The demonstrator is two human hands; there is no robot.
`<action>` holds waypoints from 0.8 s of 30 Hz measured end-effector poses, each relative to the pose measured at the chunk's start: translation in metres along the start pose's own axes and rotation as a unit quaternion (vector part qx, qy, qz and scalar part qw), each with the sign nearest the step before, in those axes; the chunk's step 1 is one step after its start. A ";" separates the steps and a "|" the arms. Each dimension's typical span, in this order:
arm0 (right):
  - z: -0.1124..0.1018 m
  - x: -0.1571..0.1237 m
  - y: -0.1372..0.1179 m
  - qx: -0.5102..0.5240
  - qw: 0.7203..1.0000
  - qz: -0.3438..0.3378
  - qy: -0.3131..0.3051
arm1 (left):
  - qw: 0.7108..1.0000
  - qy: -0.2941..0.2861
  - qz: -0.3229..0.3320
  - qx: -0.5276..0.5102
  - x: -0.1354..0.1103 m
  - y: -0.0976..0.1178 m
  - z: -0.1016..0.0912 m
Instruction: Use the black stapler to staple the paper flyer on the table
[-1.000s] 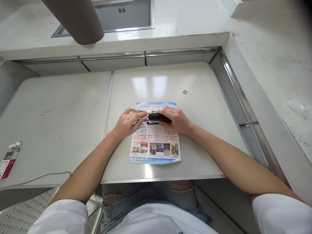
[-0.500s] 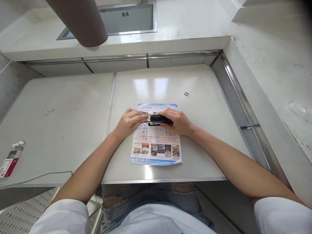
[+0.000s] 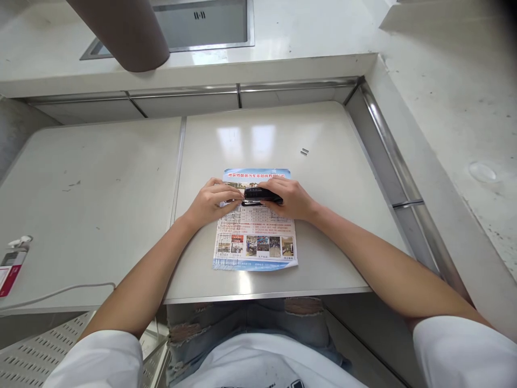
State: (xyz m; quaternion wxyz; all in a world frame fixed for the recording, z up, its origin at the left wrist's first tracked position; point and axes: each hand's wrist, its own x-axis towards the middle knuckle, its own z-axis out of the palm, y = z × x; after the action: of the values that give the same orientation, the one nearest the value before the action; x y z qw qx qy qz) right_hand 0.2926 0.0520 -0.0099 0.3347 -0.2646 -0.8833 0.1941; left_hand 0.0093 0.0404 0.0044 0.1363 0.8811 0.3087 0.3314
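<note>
A black stapler [image 3: 258, 193] lies crosswise over the upper part of a printed sheet [image 3: 258, 229]. My right hand [image 3: 291, 196] is wrapped round its rear end. At the opposite end, the fingers and thumb of my left hand [image 3: 216, 202] close in on the stapler's front tip; the exact contact is partly hidden. Lines of Chinese text, a table and small photos cover the sheet, whose left side shows many layered edges like a stack. Two small grey metal strips [image 3: 304, 152], which look like staples, lie on the table beyond my right hand.
The white folding table [image 3: 323, 253] has a metal seam left of the paper. A red-and-white box [image 3: 11, 272] and a white cable [image 3: 72, 289] are at far left. Behind stand a counter with a sink [image 3: 210, 27] and a brown pipe [image 3: 137, 37]; a ledge borders the right.
A silvery part between my left fingers and the stapler's front shows less now, and my left fingers have spread slightly. The whole view has shifted a little; the right hand keeps its hold.
</note>
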 end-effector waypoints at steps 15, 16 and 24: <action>0.000 0.000 0.000 0.000 1.000 -0.002 -0.005 | 1.000 0.001 -0.008 -0.006 0.000 0.001 0.000; 0.000 0.000 0.000 0.000 1.000 -0.003 -0.004 | 1.000 0.000 -0.006 -0.006 0.000 0.001 0.000; 0.000 0.000 0.001 0.010 1.000 0.005 0.000 | 1.000 -0.015 0.007 -0.003 -0.002 -0.004 0.000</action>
State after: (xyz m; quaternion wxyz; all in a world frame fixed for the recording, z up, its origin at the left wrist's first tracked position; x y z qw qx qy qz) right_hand 0.2923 0.0527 -0.0101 0.3362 -0.2662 -0.8799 0.2045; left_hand 0.0064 0.0419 0.0014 0.1410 0.8878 0.2993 0.3198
